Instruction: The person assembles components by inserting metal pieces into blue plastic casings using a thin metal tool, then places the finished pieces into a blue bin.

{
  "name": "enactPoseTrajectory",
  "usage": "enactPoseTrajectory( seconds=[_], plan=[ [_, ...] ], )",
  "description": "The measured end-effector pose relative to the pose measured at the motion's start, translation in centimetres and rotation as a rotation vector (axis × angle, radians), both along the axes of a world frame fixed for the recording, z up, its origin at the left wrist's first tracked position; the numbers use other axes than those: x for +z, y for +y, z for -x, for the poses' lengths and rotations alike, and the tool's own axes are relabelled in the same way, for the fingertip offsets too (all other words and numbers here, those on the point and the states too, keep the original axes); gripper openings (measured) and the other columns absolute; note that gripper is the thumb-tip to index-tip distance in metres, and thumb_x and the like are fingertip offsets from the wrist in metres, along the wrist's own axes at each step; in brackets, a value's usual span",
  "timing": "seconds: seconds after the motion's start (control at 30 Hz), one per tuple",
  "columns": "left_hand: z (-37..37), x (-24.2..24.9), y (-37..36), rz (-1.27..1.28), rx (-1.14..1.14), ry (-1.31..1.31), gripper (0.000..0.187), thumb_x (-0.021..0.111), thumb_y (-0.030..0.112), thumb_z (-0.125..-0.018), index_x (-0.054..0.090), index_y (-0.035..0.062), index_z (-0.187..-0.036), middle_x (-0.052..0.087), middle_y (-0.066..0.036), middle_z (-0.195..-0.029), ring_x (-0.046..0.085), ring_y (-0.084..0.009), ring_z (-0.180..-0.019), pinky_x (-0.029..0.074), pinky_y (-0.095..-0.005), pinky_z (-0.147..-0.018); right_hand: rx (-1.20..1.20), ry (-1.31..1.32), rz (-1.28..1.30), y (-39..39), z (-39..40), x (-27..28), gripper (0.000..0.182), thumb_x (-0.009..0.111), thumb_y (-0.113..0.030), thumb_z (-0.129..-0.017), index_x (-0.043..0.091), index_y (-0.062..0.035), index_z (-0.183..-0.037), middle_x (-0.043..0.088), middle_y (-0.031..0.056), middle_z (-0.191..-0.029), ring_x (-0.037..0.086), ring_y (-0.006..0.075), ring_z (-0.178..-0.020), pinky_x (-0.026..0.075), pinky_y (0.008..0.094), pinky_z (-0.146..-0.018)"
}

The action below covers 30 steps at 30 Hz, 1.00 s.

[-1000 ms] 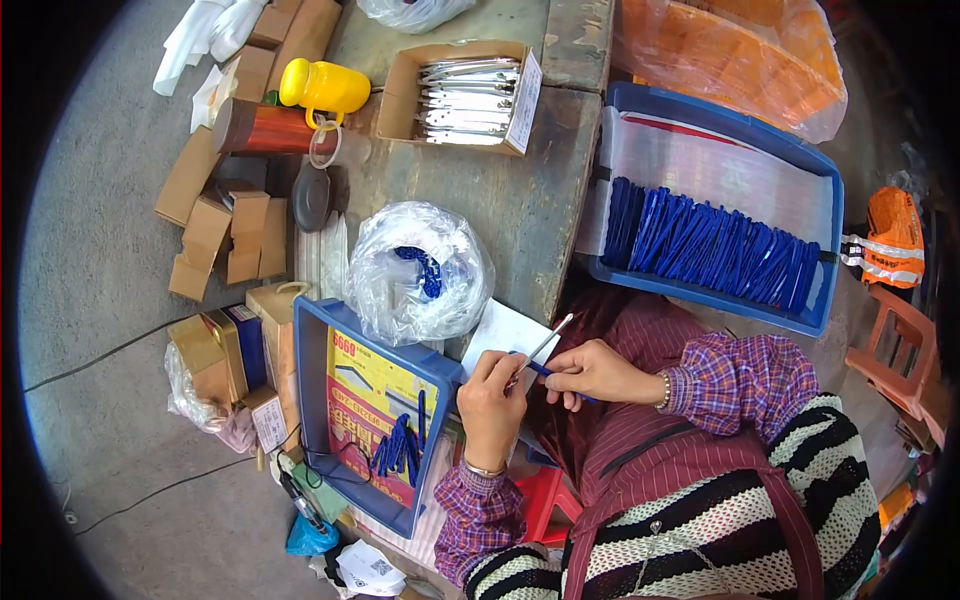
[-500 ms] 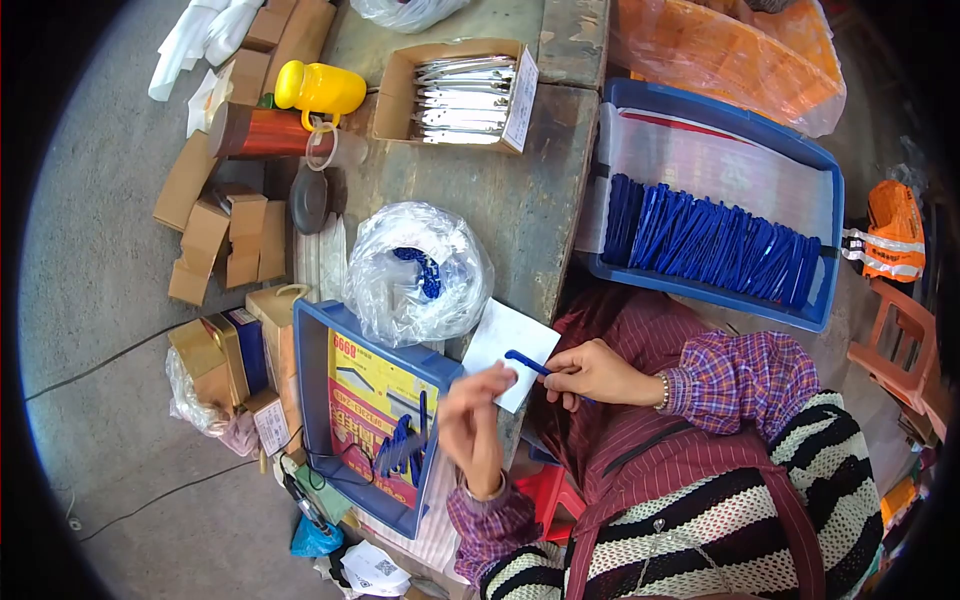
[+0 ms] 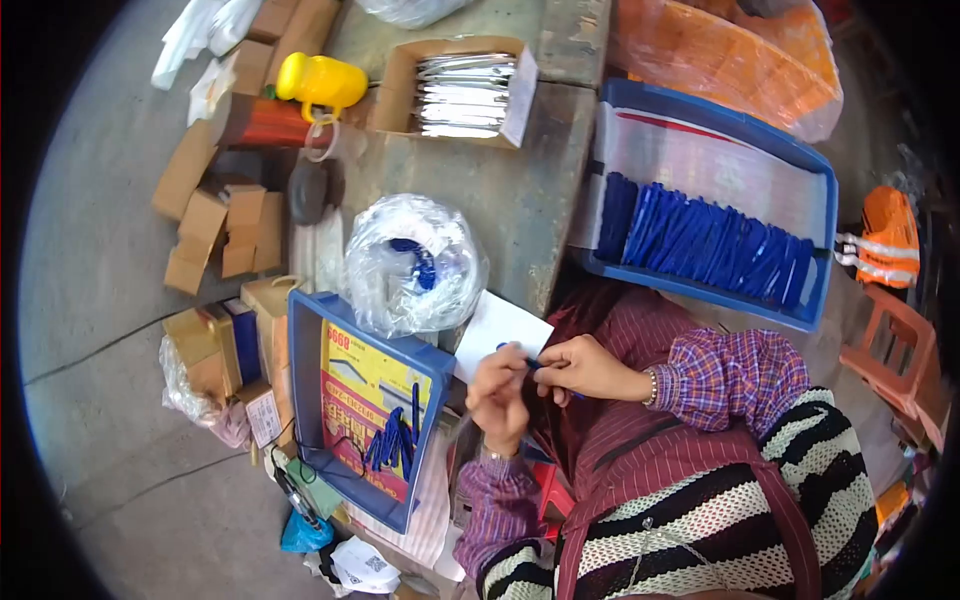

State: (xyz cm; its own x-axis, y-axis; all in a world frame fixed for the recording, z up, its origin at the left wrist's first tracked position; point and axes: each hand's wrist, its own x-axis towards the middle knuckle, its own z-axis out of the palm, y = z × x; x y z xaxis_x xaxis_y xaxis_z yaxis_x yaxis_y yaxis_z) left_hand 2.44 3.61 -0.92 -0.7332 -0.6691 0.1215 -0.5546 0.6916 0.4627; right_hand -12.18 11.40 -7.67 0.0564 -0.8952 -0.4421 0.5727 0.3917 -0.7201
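My right hand (image 3: 595, 370) pinches a slim blue plastic piece (image 3: 533, 363) between thumb and fingers. At its other end, the fingertips of my left hand (image 3: 497, 398) are closed on it and cover most of that end. Both hands are over a white square pad (image 3: 503, 335) by the table edge. Just beyond sits a round container wrapped in clear plastic (image 3: 372, 290), with small dark blue parts (image 3: 425, 268) inside. Left of my left hand, a blue tray (image 3: 308, 400) with a printed yellow and red sheet holds several slim blue pieces (image 3: 392, 445).
A larger blue bin (image 3: 825, 215) at right holds many slim blue pieces (image 3: 715, 240). On the wooden table (image 3: 480, 185), a cardboard box (image 3: 398, 88) contains shiny metal strips. A yellow jug (image 3: 335, 82) and cardboard boxes (image 3: 200, 235) stand at left; an orange stool (image 3: 885, 350) is at right.
My left hand has moved up and inward, from apart with blurred fingers to closing on the far end of the blue piece. My right hand keeps its pinch. The view shifts slightly.
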Motion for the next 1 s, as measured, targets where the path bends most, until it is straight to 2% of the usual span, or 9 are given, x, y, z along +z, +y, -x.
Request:
enactPoseTrajectory(
  seconds=[0.07, 0.1, 0.27, 0.4, 0.53, 0.6, 0.63, 0.7, 1.0],
  plan=[
    [2.2, -1.8, -1.4, -0.55, -0.02, 0.719, 0.013, 0.051, -0.002, -0.089, 0.047, 0.0036, -0.1, 0.06, -0.02, -0.096, 0.06, -0.0286, -0.092, 0.046, -0.0461, -0.092, -0.005, 0.061, 0.006, -0.3, 0.2, 0.7, 0.017, 0.06, -0.011, -0.087, 0.063, 0.0046, -0.081, 0.066, 0.0071, -0.07, 0.062, 0.0101, -0.055, 0.051, 0.0236, -0.049],
    [2.0, -2.0, -1.0, -0.564, 0.0, 0.72, 0.013, 0.048, -0.001, -0.091, 0.042, 0.003, -0.102, 0.059, -0.021, -0.093, 0.06, -0.0305, -0.09, 0.045, -0.0515, -0.092, -0.016, 0.062, 0.012, -0.2, 0.2, 0.6, 0.017, 0.06, -0.011, -0.087, 0.063, 0.0048, -0.082, 0.066, 0.0071, -0.07, 0.062, 0.0099, -0.055, 0.051, 0.0237, -0.05],
    [1.2, -2.0, -1.4, -0.405, 0.142, 0.87, 0.009, 0.042, 0.011, -0.096, 0.04, 0.0041, -0.101, 0.058, -0.019, -0.085, 0.059, -0.0263, -0.076, 0.053, -0.0478, -0.079, 0.04, 0.0, -0.031, 0.0, 0.5, 0.7, 0.023, 0.058, -0.015, -0.09, 0.064, 0.0047, -0.1, 0.067, 0.0068, -0.077, 0.062, 0.0092, -0.058, 0.053, 0.0233, -0.053],
    [0.5, -1.4, -1.3, -0.437, 0.189, 0.875, 0.012, 0.043, 0.013, -0.096, 0.036, 0.0068, -0.104, 0.056, -0.018, -0.082, 0.056, -0.0252, -0.073, 0.051, -0.0457, -0.081, -0.025, -0.074, 0.064, 1.1, 3.3, 1.3, 0.027, 0.061, -0.018, -0.09, 0.063, 0.0049, -0.105, 0.066, 0.0076, -0.08, 0.062, 0.0098, -0.06, 0.054, 0.0244, -0.055],
    [0.3, -2.1, -1.5, -0.473, 0.115, 0.876, 0.013, 0.044, 0.015, -0.097, 0.036, 0.0066, -0.104, 0.056, -0.018, -0.081, 0.056, -0.0244, -0.072, 0.051, -0.043, -0.079, -0.467, 0.231, 0.032, 4.5, 10.8, -0.8, 0.018, 0.062, -0.015, -0.088, 0.067, 0.0008, -0.096, 0.061, 0.005, -0.085, 0.062, 0.0123, -0.07, 0.055, 0.0258, -0.061],
    [0.4, -1.8, -1.3, -0.511, 0.133, 0.838, 0.013, 0.044, 0.016, -0.097, 0.037, 0.006, -0.102, 0.057, -0.018, -0.08, 0.057, -0.0242, -0.071, 0.052, -0.0426, -0.078, -0.558, 0.561, -0.084, 7.2, 15.1, -2.5, 0.021, 0.066, -0.02, -0.085, 0.07, -0.0017, -0.094, 0.064, 0.0052, -0.085, 0.061, 0.0124, -0.069, 0.05, 0.0238, -0.06],
    [0.5, -2.0, -1.3, -0.474, 0.088, 0.827, 0.014, 0.042, 0.017, -0.098, 0.039, 0.0041, -0.104, 0.058, -0.017, -0.082, 0.059, -0.0243, -0.074, 0.053, -0.0346, -0.071, -0.57, 0.822, -0.088, 8.8, 17.0, -4.8, 0.027, 0.069, -0.026, -0.083, 0.07, -0.002, -0.095, 0.064, 0.0048, -0.082, 0.059, 0.0114, -0.067, 0.047, 0.0236, -0.057],
    [0.7, -2.0, -1.1, -0.467, 0.078, 0.802, 0.015, 0.042, 0.017, -0.098, 0.04, 0.0042, -0.106, 0.059, -0.016, -0.082, 0.059, -0.0242, -0.075, 0.053, -0.0346, -0.072, -0.6, 0.706, -0.371, 10.5, 18.8, -4.7, 0.029, 0.069, -0.028, -0.082, 0.07, -0.0016, -0.094, 0.061, 0.0019, -0.073, 0.054, 0.0075, -0.061, 0.045, 0.0223, -0.052],
    [0.9, -1.7, -0.3, -0.57, 0.07, 0.772, 0.015, 0.05, 0.014, -0.095, 0.042, 0.0016, -0.099, 0.059, -0.019, -0.084, 0.06, -0.0256, -0.078, 0.053, -0.0428, -0.08, -0.561, 0.511, -0.378, 8.8, 17.1, -6.9, 0.022, 0.068, -0.017, -0.082, 0.065, 0.0046, -0.085, 0.062, 0.0047, -0.069, 0.059, 0.0076, -0.057, 0.052, 0.0217, -0.052]
  ],
)
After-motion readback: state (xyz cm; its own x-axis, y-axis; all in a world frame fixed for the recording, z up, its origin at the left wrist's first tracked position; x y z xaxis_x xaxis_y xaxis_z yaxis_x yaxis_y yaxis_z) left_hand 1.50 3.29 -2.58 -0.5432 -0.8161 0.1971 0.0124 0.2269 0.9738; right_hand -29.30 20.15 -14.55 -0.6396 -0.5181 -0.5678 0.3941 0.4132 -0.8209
